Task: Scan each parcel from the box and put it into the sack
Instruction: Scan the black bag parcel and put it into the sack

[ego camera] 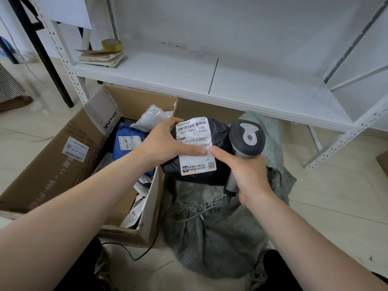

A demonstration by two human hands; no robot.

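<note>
Nearest the camera, a black cable (134, 255) is seen on the floor in front of the box (52, 160) and sack (220, 227). The sack, grey-green and frayed, lies on the floor touching the box's right wall. The box is cardboard and open, with white-labelled packets piled inside; farther in, a blue parcel (126, 133) and a clear bag (151, 117) are noted.

The black parcel (220, 131) is held above the sack, just right of the box's far corner. It is grasped from the left by the left hand (161, 143), fingers curled round its edge and thumb pressed on the white label (195, 143), which faces up.

The scanner (246, 139) is gripped by its handle in the right hand (247, 171); the thumb is stretched onto the label and nearly meets the left thumb. The scanner's dark head sits just right of the parcel; contact cannot be told.

Beyond, a white shelf (231, 80) is recorded. A stack of papers (102, 57) lies at its left end, with a tape roll (112, 44) just behind.
</note>
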